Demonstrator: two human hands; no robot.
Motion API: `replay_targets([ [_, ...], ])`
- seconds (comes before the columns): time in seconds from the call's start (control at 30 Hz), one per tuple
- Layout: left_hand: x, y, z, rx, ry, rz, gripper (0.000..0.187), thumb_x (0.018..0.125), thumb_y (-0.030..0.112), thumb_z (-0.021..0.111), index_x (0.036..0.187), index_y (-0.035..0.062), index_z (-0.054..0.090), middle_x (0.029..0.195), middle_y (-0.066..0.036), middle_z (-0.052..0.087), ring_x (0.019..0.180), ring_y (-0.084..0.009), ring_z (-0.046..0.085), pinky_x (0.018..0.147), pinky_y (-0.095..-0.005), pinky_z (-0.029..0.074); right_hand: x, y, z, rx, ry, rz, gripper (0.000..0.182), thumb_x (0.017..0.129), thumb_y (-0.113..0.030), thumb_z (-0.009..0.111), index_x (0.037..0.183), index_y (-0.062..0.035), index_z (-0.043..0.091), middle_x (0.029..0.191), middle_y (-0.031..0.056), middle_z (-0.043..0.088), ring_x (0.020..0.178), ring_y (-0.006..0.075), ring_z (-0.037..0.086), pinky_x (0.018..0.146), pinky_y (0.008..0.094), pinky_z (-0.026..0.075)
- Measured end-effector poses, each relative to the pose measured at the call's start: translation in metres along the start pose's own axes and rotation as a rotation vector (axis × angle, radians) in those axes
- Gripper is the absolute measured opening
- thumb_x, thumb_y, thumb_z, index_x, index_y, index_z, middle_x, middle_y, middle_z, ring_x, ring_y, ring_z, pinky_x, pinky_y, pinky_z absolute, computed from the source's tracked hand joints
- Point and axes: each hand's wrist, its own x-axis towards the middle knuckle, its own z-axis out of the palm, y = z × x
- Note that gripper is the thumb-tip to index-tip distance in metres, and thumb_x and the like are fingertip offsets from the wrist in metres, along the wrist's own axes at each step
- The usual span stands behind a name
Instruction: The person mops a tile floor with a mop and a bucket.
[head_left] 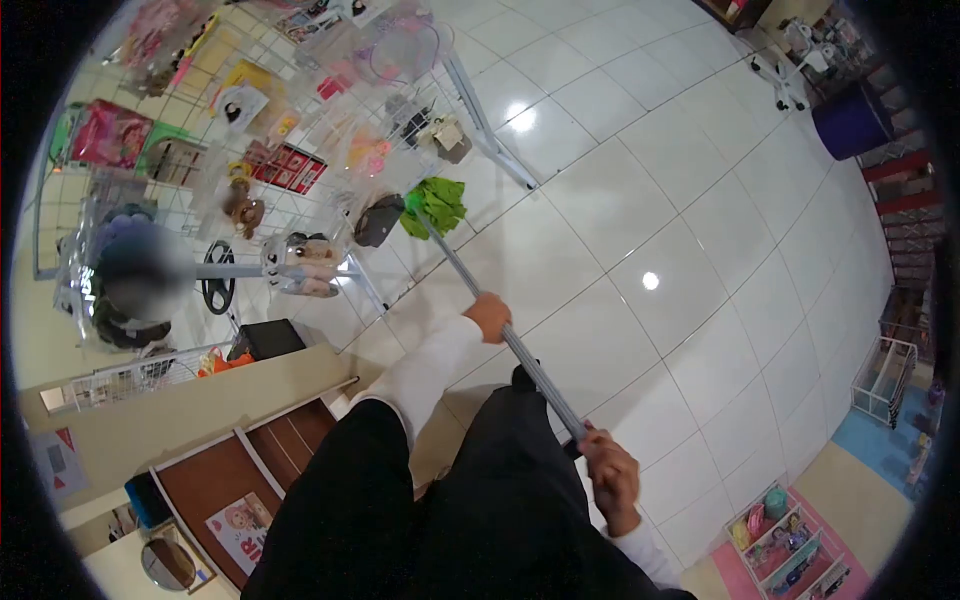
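Note:
A mop with a long grey handle [545, 383] slants across the middle of the head view. Its bright green, cloth-like head [440, 205] rests on the white tiles beside the foot of a wire display rack. My left hand [488, 317] is wrapped around the handle about midway down. Close to the near end, my right hand [612, 470] grips the same handle, fingers closed. A dark grey item [379, 221] sits right beside the green head, at the rack's lower edge.
The wire rack [300, 150] carries many bagged goods, with a metal leg [485, 125] near the mop head. A brown-shelved counter [215, 470] stands at left. At right are a dark blue bin [852, 122], a white wire basket [885, 380] and a pink-edged tray [785, 550].

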Motion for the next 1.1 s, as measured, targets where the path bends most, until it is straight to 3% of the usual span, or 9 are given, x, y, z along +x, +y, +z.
replay_targets([
  [0.07,0.000,0.048,0.002,-0.067,0.005,0.030,0.014,0.052,0.022,0.065,0.059,0.0110,0.060,0.062,-0.012,0.058,0.062,-0.0321,0.056,0.063,-0.0427,0.043,-0.026,-0.039,-0.010,0.082,0.110,0.040,0.032,0.072,-0.027,0.045,0.051,-0.0032,0.045,0.061,0.0111,0.048,0.083,0.0314,0.047,0.098,0.0509,0.025],
  [0.2,-0.008,0.160,-0.027,-0.185,-0.087,0.049,0.014,0.053,0.020,0.064,0.058,0.0081,0.059,0.061,-0.013,0.057,0.063,-0.0346,0.057,0.063,-0.0433,0.044,-0.086,-0.119,-0.037,0.568,0.224,0.117,0.016,0.074,-0.027,0.056,0.077,-0.0116,0.060,0.122,0.0139,0.049,0.131,0.0414,0.014,0.105,0.0560,0.007],
  [0.4,-0.013,0.300,-0.044,-0.200,-0.088,0.009,0.018,0.056,0.021,0.064,0.065,0.0050,0.062,0.067,-0.015,0.062,0.068,-0.0330,0.061,0.065,-0.0424,0.046,-0.166,-0.201,-0.085,0.448,0.238,-0.079,0.034,0.082,-0.042,0.046,0.078,-0.0099,0.057,0.119,0.0156,0.051,0.128,0.0433,0.022,0.100,0.0616,0.017],
  [0.5,-0.005,0.329,-0.030,-0.222,-0.108,-0.018,0.021,0.059,0.021,0.063,0.069,0.0033,0.063,0.070,-0.015,0.063,0.071,-0.0310,0.062,0.066,-0.0415,0.046,-0.192,-0.221,-0.131,-0.143,0.146,0.185,0.033,0.083,-0.034,0.046,0.090,-0.0047,0.059,0.120,0.0164,0.047,0.123,0.0385,0.033,0.100,0.0522,0.026],
  [0.57,-0.006,0.324,-0.012,-0.220,-0.139,-0.050,0.020,0.060,0.021,0.063,0.069,0.0031,0.063,0.071,-0.015,0.063,0.071,-0.0306,0.062,0.069,-0.0405,0.046,-0.194,-0.225,-0.145,-0.574,0.148,0.586,0.036,0.084,-0.031,0.047,0.103,-0.0025,0.058,0.121,0.0151,0.046,0.123,0.0337,0.036,0.100,0.0481,0.029],
  [0.67,-0.009,0.292,0.011,-0.221,-0.139,-0.101,0.020,0.060,0.021,0.063,0.069,0.0030,0.063,0.072,-0.016,0.063,0.072,-0.0307,0.062,0.072,-0.0394,0.045,-0.180,-0.190,-0.135,-0.027,0.212,0.701,0.039,0.084,-0.026,0.049,0.113,-0.0015,0.054,0.121,0.0160,0.049,0.120,0.0311,0.040,0.100,0.0445,0.029],
  [0.77,-0.024,0.238,0.020,-0.176,-0.184,-0.133,0.020,0.060,0.020,0.063,0.069,0.0031,0.063,0.072,-0.016,0.063,0.072,-0.0309,0.062,0.073,-0.0396,0.045,-0.161,-0.103,-0.115,0.211,0.291,0.310,0.040,0.084,-0.031,0.049,0.111,-0.0021,0.054,0.129,0.0161,0.043,0.125,0.0316,0.032,0.103,0.0454,0.024],
  [0.9,-0.017,0.168,0.022,-0.148,-0.168,-0.167,0.019,0.060,0.020,0.062,0.070,0.0033,0.064,0.071,-0.015,0.063,0.072,-0.0305,0.062,0.070,-0.0395,0.045,-0.081,-0.087,-0.080,0.852,0.499,0.637,0.062,0.086,-0.053,0.034,0.125,-0.0049,0.042,0.136,0.0188,0.030,0.124,0.0381,0.032,0.089,0.0665,0.031],
  [1.1,-0.013,0.050,0.078,0.097,-0.250,-0.324,0.021,0.059,0.023,0.066,0.073,0.0076,0.066,0.072,-0.012,0.064,0.074,-0.0301,0.061,0.071,-0.0396,0.045,-0.019,0.004,-0.051,0.874,0.236,0.958,0.071,0.086,-0.053,0.035,0.134,-0.0014,0.026,0.136,0.0211,0.028,0.123,0.0429,0.030,0.089,0.0659,0.031],
])
